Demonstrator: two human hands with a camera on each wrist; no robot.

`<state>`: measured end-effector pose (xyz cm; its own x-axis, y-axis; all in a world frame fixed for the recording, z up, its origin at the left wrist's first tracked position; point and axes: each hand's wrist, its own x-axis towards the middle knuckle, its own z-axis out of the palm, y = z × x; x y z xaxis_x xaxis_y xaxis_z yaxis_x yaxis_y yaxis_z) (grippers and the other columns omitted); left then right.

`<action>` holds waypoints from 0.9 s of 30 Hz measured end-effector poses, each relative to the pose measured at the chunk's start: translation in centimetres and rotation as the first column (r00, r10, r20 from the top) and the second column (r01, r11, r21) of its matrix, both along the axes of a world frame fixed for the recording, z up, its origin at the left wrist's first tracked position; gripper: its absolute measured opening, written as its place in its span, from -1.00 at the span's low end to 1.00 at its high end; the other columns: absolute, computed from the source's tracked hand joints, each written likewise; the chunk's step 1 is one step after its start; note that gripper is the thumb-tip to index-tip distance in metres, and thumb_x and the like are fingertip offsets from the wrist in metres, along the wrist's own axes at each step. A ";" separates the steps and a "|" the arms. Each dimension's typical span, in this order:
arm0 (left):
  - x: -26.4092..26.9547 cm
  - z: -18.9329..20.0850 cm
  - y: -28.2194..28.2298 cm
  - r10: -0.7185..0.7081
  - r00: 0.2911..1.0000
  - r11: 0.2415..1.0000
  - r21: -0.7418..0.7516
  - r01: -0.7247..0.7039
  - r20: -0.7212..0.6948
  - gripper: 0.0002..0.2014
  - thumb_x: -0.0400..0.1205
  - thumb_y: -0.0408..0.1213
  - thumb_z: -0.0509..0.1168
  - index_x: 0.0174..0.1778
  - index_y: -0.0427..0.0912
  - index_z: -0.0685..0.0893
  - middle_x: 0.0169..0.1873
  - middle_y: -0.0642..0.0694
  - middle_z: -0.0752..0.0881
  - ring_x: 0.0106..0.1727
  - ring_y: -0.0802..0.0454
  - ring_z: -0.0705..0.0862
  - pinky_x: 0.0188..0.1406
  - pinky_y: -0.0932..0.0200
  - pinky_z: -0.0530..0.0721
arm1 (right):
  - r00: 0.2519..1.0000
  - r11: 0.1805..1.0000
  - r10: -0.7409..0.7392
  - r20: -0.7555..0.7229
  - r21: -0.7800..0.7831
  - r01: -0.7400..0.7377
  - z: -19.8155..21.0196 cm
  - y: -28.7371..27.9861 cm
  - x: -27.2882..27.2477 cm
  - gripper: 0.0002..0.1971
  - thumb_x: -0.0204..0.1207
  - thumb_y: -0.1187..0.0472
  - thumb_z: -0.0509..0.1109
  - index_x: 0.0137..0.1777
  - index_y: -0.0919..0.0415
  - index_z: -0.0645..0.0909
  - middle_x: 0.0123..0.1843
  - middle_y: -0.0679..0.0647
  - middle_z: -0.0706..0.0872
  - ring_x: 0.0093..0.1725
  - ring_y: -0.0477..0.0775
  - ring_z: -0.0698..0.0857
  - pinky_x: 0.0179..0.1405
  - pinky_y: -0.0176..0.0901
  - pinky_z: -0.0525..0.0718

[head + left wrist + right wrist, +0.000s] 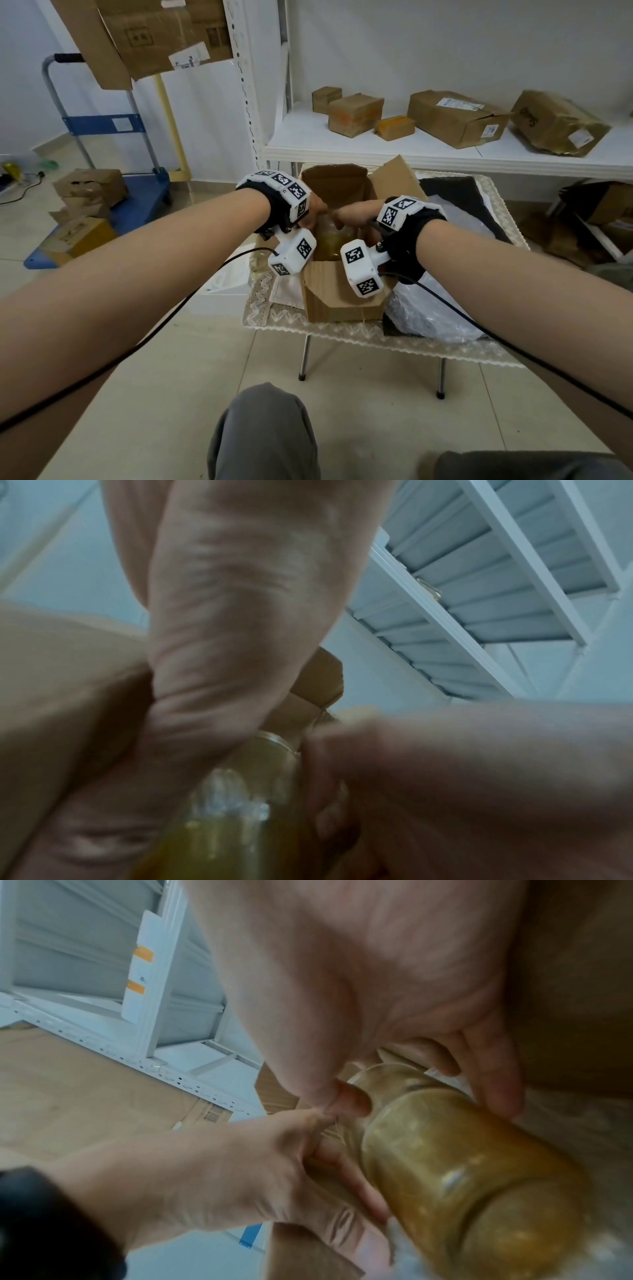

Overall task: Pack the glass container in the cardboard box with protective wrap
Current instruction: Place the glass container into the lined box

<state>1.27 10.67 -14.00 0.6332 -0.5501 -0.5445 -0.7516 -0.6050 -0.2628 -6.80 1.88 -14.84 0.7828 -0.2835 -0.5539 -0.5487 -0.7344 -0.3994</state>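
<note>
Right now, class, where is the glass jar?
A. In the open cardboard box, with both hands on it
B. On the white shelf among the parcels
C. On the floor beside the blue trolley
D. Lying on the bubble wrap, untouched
A: the head view shows the jar down inside the open box, with the left hand and right hand gripping near its top.

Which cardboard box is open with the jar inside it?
The open cardboard box on the small table, between both hands. The glass jar stands in it; the shelf boxes are closed.
</note>
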 end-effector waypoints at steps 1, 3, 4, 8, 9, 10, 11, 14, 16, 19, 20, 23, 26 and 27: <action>0.3 0.3 0.5 -0.009 1.000 1.000 -0.001 0.009 -0.013 -0.39 0.63 -0.34 0.39 0.61 -0.16 0.37 0.44 -0.17 0.58 0.39 -0.19 0.62 0.13 0.01 0.72 | 0.999 0.995 0.042 0.003 -0.088 -0.042 0.2 -0.1 -0.2 -0.70 0.69 0.18 0.19 0.30 0.35 0.50 0.26 0.30 0.64 0.00 0.19 0.58 -0.11 -0.10 0.52; 0.3 0.5 0.9 0.021 0.997 0.997 -0.076 -0.026 -0.069 -0.39 0.59 -0.40 0.42 0.59 -0.15 0.45 0.40 -0.16 0.61 0.39 -0.19 0.63 -0.03 0.11 0.72 | 0.994 0.978 0.106 0.008 -0.183 -0.102 0.2 -0.4 -0.3 -0.79 0.65 0.19 0.26 0.13 0.32 0.60 0.15 0.27 0.69 -0.17 0.14 0.60 -0.33 -0.16 0.48; 0.2 0.5 1.1 0.046 0.995 0.993 -0.101 -0.055 -0.086 -0.39 0.58 -0.39 0.44 0.58 -0.16 0.46 0.40 -0.16 0.62 0.39 -0.18 0.64 0.03 0.10 0.72 | 0.993 0.976 0.116 0.003 -0.184 -0.114 0.0 -0.5 -0.2 -0.79 0.65 0.18 0.29 0.06 0.33 0.64 0.07 0.26 0.73 -0.31 0.08 0.58 -0.42 -0.18 0.46; -0.4 -0.2 0.6 0.107 0.983 0.980 -0.151 -0.129 -0.147 -0.19 0.51 -0.07 0.52 0.62 -0.11 0.29 0.44 -0.10 0.55 0.38 -0.16 0.59 0.36 -0.11 0.63 | 0.999 0.993 0.033 0.006 -0.111 -0.032 -0.4 -1.1 0.0 -0.70 0.64 0.22 0.34 -0.35 0.24 0.54 -0.39 0.08 0.60 -0.57 -0.04 0.52 -0.62 -0.31 0.43; -0.5 -0.3 0.5 0.117 0.979 0.972 -0.181 -0.147 -0.167 -0.07 0.43 0.05 0.57 0.63 -0.04 0.23 0.42 -0.08 0.54 0.37 -0.15 0.59 0.36 -0.12 0.62 | 0.999 0.997 0.011 0.032 -0.075 -0.009 -0.5 -1.3 0.0 -0.70 0.64 0.27 0.32 -0.36 0.25 0.52 -0.40 0.09 0.59 -0.56 -0.02 0.54 -0.60 -0.29 0.44; -0.7 -0.3 0.5 0.113 0.976 0.966 -0.210 -0.151 -0.184 0.01 0.33 0.13 0.61 0.62 0.03 0.20 0.40 -0.07 0.54 0.34 -0.14 0.59 0.35 -0.11 0.62 | 0.999 0.999 -0.016 0.047 -0.041 0.018 -0.3 -1.4 -0.1 -0.72 0.63 0.31 0.31 -0.35 0.26 0.53 -0.39 0.11 0.60 -0.54 0.02 0.55 -0.57 -0.27 0.44; -0.7 -0.4 0.6 0.105 0.974 0.957 -0.246 -0.154 -0.202 0.04 0.27 0.16 0.63 0.58 0.08 0.20 0.35 -0.05 0.56 0.29 -0.11 0.61 0.34 -0.11 0.63 | 0.997 0.999 -0.035 0.062 -0.008 0.035 -0.3 -1.5 -0.2 -0.75 0.61 0.33 0.31 -0.33 0.28 0.55 -0.37 0.14 0.62 -0.54 0.04 0.56 -0.57 -0.26 0.45; 0.0 -1.0 0.7 0.090 0.977 0.940 -0.307 -0.147 -0.191 -0.15 0.30 -0.03 0.66 0.40 0.11 0.27 0.17 -0.08 0.64 0.13 -0.11 0.65 0.17 -0.08 0.71 | 0.999 0.999 -0.040 0.024 0.018 0.039 -0.5 -1.6 -0.1 -0.81 0.60 0.35 0.29 -0.24 0.32 0.63 -0.31 0.19 0.65 -0.57 0.07 0.60 -0.61 -0.32 0.47; 0.3 -1.4 0.8 0.061 0.976 0.925 -0.356 -0.134 -0.209 -0.38 0.37 -0.27 0.58 0.18 0.05 0.32 -0.02 -0.12 0.64 -0.09 -0.09 0.62 -0.19 0.05 0.68 | 0.999 0.996 -0.047 0.024 0.073 0.045 -0.7 -1.4 0.1 -0.78 0.63 0.40 0.21 -0.22 0.35 0.61 -0.32 0.21 0.63 -0.61 0.07 0.63 -0.63 -0.34 0.52; 0.1 -1.3 1.1 0.019 0.978 0.933 -0.348 -0.092 -0.208 -0.60 0.42 -0.24 0.57 -0.07 -0.03 0.44 -0.18 -0.04 0.59 -0.21 0.00 0.50 -0.27 0.13 0.53 | 0.999 0.995 -0.035 0.016 0.098 0.034 -1.3 -0.9 0.3 -0.79 0.68 0.35 0.23 -0.13 0.34 0.66 -0.15 0.24 0.75 -0.19 0.22 0.79 -0.17 -0.04 0.74; 0.0 -1.2 1.1 0.008 0.978 0.942 -0.328 -0.076 -0.206 -0.64 0.40 -0.16 0.60 -0.12 -0.02 0.51 -0.17 -0.02 0.62 -0.19 0.01 0.53 -0.19 0.12 0.56 | 1.000 0.997 -0.024 0.001 0.078 0.024 -1.3 -0.7 0.2 -0.80 0.69 0.31 0.25 -0.09 0.31 0.67 -0.09 0.23 0.78 -0.06 0.25 0.78 -0.03 0.02 0.74; 0.2 -1.1 1.1 0.000 0.968 0.950 -0.302 -0.078 -0.249 -0.73 0.39 -0.14 0.61 -0.16 0.03 0.63 -0.15 0.01 0.71 -0.12 0.03 0.62 0.02 0.05 0.65 | 1.000 0.995 -0.014 -0.010 0.097 0.015 -2.0 -0.3 0.2 -0.77 0.70 0.24 0.26 -0.16 0.21 0.67 0.11 0.21 0.81 0.02 0.23 0.75 0.17 0.09 0.70; 0.5 -1.3 1.2 -0.009 0.963 0.948 -0.307 -0.077 -0.271 -0.80 0.49 -0.34 0.51 -0.12 0.03 0.66 -0.15 0.04 0.73 -0.06 0.02 0.66 0.19 -0.03 0.68 | 1.000 0.996 0.000 -0.022 0.093 0.002 -2.2 -0.2 0.1 -0.79 0.67 0.22 0.31 -0.20 0.17 0.66 0.24 0.28 0.77 0.06 0.24 0.73 0.30 0.18 0.65; 0.4 -1.3 1.3 -0.011 0.958 0.945 -0.317 -0.084 -0.286 -0.79 0.51 -0.39 0.48 -0.08 0.00 0.67 -0.17 0.05 0.72 -0.06 0.02 0.66 0.18 -0.02 0.68 | 1.000 0.996 0.012 -0.022 0.092 -0.010 -2.3 -0.3 0.1 -0.82 0.66 0.22 0.33 -0.17 0.19 0.65 0.26 0.29 0.75 0.12 0.25 0.74 0.34 0.20 0.64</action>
